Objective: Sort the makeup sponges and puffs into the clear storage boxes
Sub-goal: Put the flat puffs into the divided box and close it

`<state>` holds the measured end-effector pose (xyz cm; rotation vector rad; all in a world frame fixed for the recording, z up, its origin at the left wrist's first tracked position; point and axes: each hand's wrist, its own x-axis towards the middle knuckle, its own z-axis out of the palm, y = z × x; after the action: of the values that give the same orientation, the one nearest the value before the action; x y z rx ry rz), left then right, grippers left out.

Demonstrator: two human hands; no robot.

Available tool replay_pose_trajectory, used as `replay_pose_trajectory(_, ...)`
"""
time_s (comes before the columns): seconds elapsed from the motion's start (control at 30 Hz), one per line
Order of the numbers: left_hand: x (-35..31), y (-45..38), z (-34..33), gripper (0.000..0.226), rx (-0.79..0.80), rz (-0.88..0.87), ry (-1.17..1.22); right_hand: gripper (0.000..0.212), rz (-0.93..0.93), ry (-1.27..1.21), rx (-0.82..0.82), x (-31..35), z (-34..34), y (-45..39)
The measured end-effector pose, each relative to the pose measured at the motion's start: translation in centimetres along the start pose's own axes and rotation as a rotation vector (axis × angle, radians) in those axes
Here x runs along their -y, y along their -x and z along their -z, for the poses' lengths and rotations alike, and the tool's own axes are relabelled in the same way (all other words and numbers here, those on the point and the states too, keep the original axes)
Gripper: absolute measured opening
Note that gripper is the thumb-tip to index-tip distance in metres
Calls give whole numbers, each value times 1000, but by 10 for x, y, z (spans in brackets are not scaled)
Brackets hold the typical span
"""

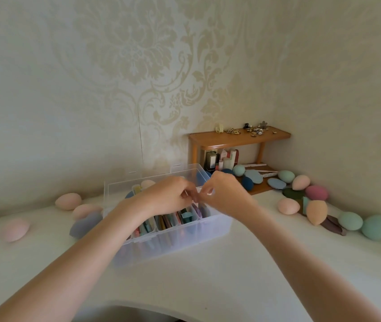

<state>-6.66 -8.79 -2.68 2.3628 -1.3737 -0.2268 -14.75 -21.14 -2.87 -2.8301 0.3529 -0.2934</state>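
Note:
A clear storage box stands open in the middle of the white table, with flat coloured puffs standing upright in its compartments. My left hand and my right hand meet above the box's right-hand compartment. The fingertips of both hands pinch a thin pale piece between them; I cannot make out what it is. Egg-shaped sponges lie loose on both sides: peach, pink and grey-blue on the left, peach, orange and mint on the right.
A small wooden shelf stands in the right corner, with small trinkets on top and bottles beneath. More blue and green sponges lie in front of it. The box's lid stands up behind the box. Patterned walls close in the table.

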Motion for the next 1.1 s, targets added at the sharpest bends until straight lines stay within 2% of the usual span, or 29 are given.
replay_pose_trajectory(0.07,-5,-6,1,20,-40,-18,37,27,-69,-173,-56,-12,17,-3)
replay_pose_trajectory(0.1,-8,-9,2,20,-51,-35,36,26,-128,-182,-112,-22,25,-7)
replay_pose_trajectory(0.2,-19,-22,0,20,-92,-102,5,25,-369,-12,-166,-65,38,-17)
replay_pose_trajectory(0.3,-28,-34,-3,21,-143,-135,23,25,-529,208,-61,-106,30,-19)
replay_pose_trajectory(0.43,-36,-43,-8,20,-91,-132,0,26,-582,328,194,-138,14,-14)
replay_pose_trajectory(0.53,-33,-44,-11,20,-56,-104,8,35,-594,418,229,-144,7,-13)
replay_pose_trajectory(0.6,-31,-44,-12,21,-42,-98,1,37,-584,462,170,-142,7,-13)
replay_pose_trajectory(0.73,-27,-43,-13,20,-54,-92,1,33,-524,450,-120,-120,26,-17)
replay_pose_trajectory(0.8,-25,-42,-10,20,-80,-85,12,24,-407,339,-291,-106,38,-21)
replay_pose_trajectory(0.87,-20,-37,-6,20,-97,-78,39,20,-277,82,-403,-88,47,-24)
replay_pose_trajectory(0.93,-16,-31,-3,20,-96,-75,74,18,-121,-101,-354,-68,53,-24)
replay_pose_trajectory(1.0,-12,-25,0,20,-80,-76,104,18,0,-165,-276,-48,50,-21)
replay_pose_trajectory(1.1,-8,-16,2,22,-47,-64,165,23,30,-147,-217,-28,39,-16)
